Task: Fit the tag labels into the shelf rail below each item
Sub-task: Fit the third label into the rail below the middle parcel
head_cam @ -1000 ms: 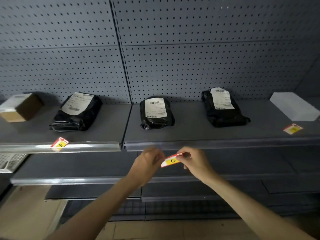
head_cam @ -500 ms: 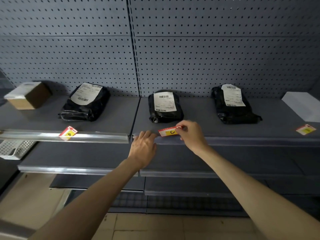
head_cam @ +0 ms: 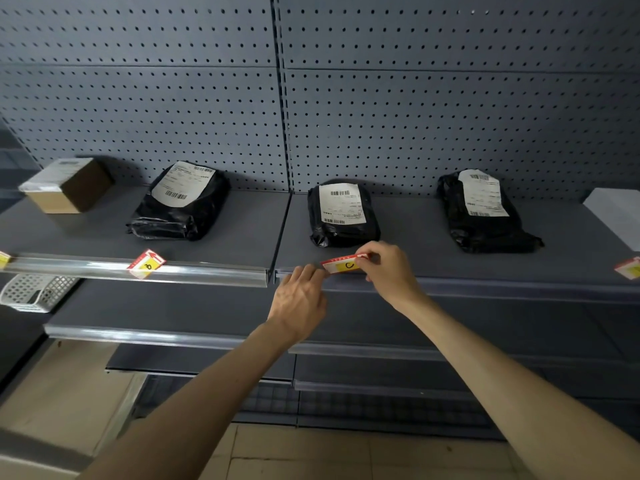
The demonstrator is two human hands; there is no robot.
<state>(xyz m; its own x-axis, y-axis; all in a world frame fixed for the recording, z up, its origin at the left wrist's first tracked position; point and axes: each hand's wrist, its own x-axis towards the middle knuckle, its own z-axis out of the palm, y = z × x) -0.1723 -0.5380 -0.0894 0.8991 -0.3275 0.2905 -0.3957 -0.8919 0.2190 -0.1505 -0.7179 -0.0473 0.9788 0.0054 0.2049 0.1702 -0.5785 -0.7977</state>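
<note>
At frame centre, right hand point(head_cam: 388, 268) pinches tag point(head_cam: 343, 265) at its right end, holding it on rail point(head_cam: 485, 284) just below middle parcel point(head_cam: 341, 213). Left hand point(head_cam: 299, 299) grips nothing, fingertips point(head_cam: 313, 271) touching tag's left end and rail.

Your two arms enter from the bottom edge, one from about 7 o'clock and one from about 5 o'clock, and both are bare along their whole visible length: no sleeve or cuff shows anywhere on either forearm. Your left hand point(head_cam: 298, 299) wears no glove, ring or band, and its wrist carries no watch or strap. Your right hand point(head_cam: 389, 271) is equally bare, with no glove, jewellery or wrist strap. Your fingernails are too small and blurred to tell their length or any polish.
</note>
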